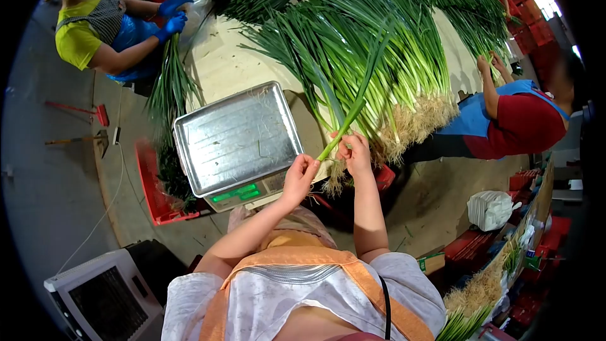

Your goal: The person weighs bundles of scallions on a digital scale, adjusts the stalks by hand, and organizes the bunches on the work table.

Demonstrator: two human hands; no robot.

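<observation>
My left hand is closed, pinching the pale lower end of a green garlic stalk. The stalk slants up and to the right, its leaves lying across a big pile of similar stalks with bushy roots. My right hand has its fingers pinched together at the lower part of the same stalk, a little above my left hand. Whether a loose leaf is also between those fingers I cannot make out. Close to my left hand is a weighing scale with a metal tray holding only small scraps, its display lit green.
Across the table, a person in blue gloves holds a leafy bunch. To the right, a person in a red shirt handles more stalks. A red crate stands on the floor at left, near a white boxy device.
</observation>
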